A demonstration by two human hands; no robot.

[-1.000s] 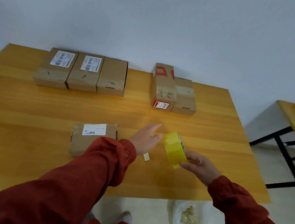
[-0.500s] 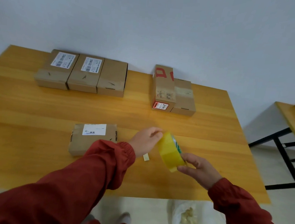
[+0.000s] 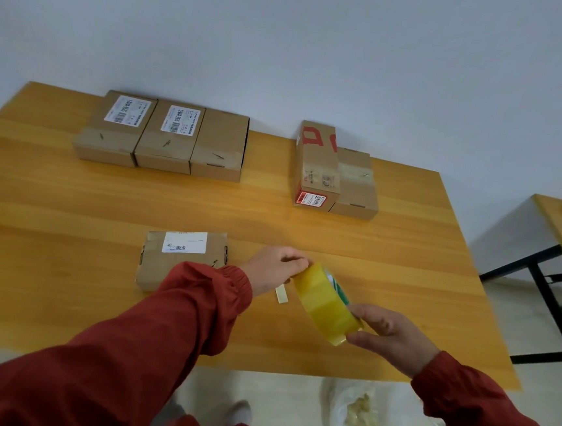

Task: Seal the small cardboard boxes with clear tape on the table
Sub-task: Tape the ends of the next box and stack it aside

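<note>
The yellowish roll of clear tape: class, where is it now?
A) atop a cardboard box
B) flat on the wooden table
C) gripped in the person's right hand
C: the right hand grips the yellowish roll of clear tape above the wooden table; the left hand pinches its edge.

Arms forward, left grip curled tight, right grip in a pinch.

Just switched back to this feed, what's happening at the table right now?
A person in red sleeves holds the tape roll in the right hand above the table, while the left hand pinches at the roll's upper edge with its fingers, apparently looking for the tape end. The near box lies flat beside the left sleeve, with no tape being laid on it. Five more boxes wait along the far edge: a row of three and a pair.
</note>
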